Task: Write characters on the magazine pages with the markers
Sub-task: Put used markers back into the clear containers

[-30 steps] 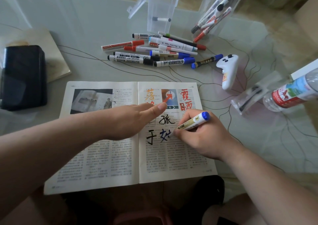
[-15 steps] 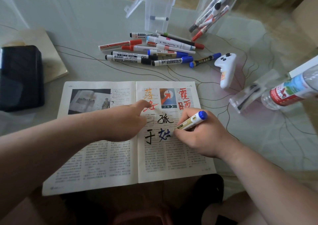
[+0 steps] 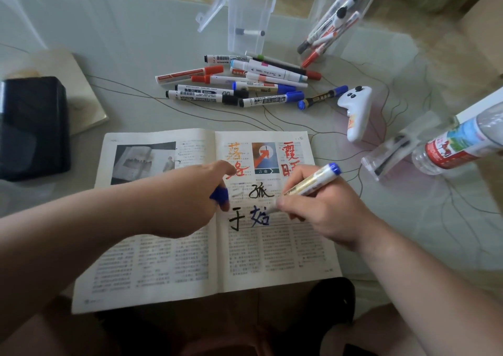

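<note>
An open magazine (image 3: 163, 260) lies on the table in front of me. Its right page carries handwritten characters in orange, red, black and blue. My right hand (image 3: 321, 214) grips a blue marker (image 3: 313, 181) with a gold-and-white barrel, tip down at the blue character (image 3: 260, 216). My left hand (image 3: 190, 200) rests over the fold with its fingers curled around a small blue marker cap (image 3: 219, 193). Several loose markers (image 3: 239, 83) lie in a heap beyond the magazine.
A clear plastic box (image 3: 246, 15) and a clear jar (image 3: 340, 15) holding markers stand at the back. A white controller (image 3: 356, 113), a plastic bottle (image 3: 457, 143) and a clear case (image 3: 392, 151) lie right. A black case (image 3: 30, 127) on a book sits left.
My left hand has pulled back from pointing at the page's picture and curled, the blue cap now showing in it. The blue character has gained strokes under my right hand.
</note>
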`<state>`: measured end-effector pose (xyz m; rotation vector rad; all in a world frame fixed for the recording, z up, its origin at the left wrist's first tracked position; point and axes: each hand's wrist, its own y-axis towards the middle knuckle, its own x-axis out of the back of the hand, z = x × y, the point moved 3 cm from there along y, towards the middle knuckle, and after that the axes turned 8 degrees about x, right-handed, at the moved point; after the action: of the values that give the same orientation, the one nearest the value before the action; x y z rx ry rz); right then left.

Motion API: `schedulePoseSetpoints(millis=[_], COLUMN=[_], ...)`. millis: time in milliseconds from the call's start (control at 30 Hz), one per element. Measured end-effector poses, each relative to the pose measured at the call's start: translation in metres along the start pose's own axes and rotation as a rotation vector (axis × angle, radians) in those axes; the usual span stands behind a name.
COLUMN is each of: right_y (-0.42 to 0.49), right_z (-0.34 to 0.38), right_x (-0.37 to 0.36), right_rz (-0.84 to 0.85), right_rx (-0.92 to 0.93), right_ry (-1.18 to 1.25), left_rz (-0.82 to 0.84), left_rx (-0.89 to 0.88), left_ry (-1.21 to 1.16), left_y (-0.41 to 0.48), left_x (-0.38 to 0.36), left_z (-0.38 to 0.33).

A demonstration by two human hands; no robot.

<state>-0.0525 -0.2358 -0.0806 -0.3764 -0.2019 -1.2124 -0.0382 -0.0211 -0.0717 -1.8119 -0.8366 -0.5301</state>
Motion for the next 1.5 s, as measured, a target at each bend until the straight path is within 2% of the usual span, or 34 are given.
schedulePoseSetpoints(millis=[100, 233, 333, 533, 800, 867, 967, 1133, 1400, 1500], right_y=[0.002, 0.003, 0.004, 0.007, 0.001, 0.000, -0.001, -0.003, -0.004, -0.004], right_z=[0.013, 0.027, 0.032, 0.034, 0.044, 0.049, 0.056, 0.060, 0.060, 0.060], right_x=[0.005, 0.002, 0.000, -0.001, 0.000, 0.003, 0.007, 0.007, 0.012, 0.011], right_rz=[-0.057, -0.001, 0.018, -0.041, -0.003, -0.024, -0.023, -0.070, -0.079, -0.070], right_rx=[0.083, 0.167, 0.159, 0.143, 0.214, 0.209, 0.217, 0.242, 0.254, 0.257], right_ry=[0.361, 0.626, 0.784, 0.730, 0.561, 0.600, 0.590, 0.522, 0.419, 0.426], left_rz=[-0.057, -0.123, -0.125, -0.102, -0.135, -0.113, 0.018, 0.168, 0.148, 0.079], left_rx=[-0.056, -0.097, -0.125, -0.153, -0.189, -0.192, -0.183, -0.161, -0.210, -0.233], left_ry=[-0.133, -0.354, -0.497, -0.558, -0.622, -0.797, -1.113, -1.332, -1.359, -1.229], left_y=[-0.012, -0.022, -0.028, -0.037, -0.041, -0.039, -0.035, -0.036, -0.035, -0.034], left_x=[0.010, 0.018, 0.021, 0.021, 0.025, 0.028, 0.027, 0.022, 0.018, 0.019], left_z=[-0.003, -0.005, -0.007, -0.007, -0.008, -0.007, -0.005, -0.011, -0.011, -0.007])
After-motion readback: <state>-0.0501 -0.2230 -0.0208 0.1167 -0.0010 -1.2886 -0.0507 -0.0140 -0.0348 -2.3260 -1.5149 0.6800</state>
